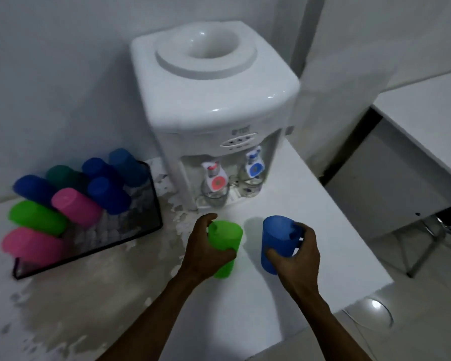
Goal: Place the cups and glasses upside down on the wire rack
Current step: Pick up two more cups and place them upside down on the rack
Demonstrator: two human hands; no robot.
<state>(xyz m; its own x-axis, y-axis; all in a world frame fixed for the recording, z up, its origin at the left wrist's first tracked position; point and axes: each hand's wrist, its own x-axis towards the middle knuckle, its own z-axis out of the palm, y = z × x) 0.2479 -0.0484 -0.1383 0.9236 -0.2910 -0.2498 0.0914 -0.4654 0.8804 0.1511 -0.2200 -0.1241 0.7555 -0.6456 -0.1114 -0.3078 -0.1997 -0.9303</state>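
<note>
My left hand (205, 252) grips a green plastic cup (225, 243) that stands upright on the white table. My right hand (294, 254) grips a blue plastic cup with a handle (276, 243), also upright, just to the right of the green one. At the left stands the black wire rack (141, 230), with several cups set upside down on it: pink (76, 207), green (35, 217), blue (108, 195) and dark green ones. The rack's right part holds no cups.
A white water dispenser (214, 105) stands behind my hands, with two clear glasses (215, 191) under its red and blue taps. The table's right edge (362, 256) drops off near my right hand. The tabletop's left side is worn and peeling.
</note>
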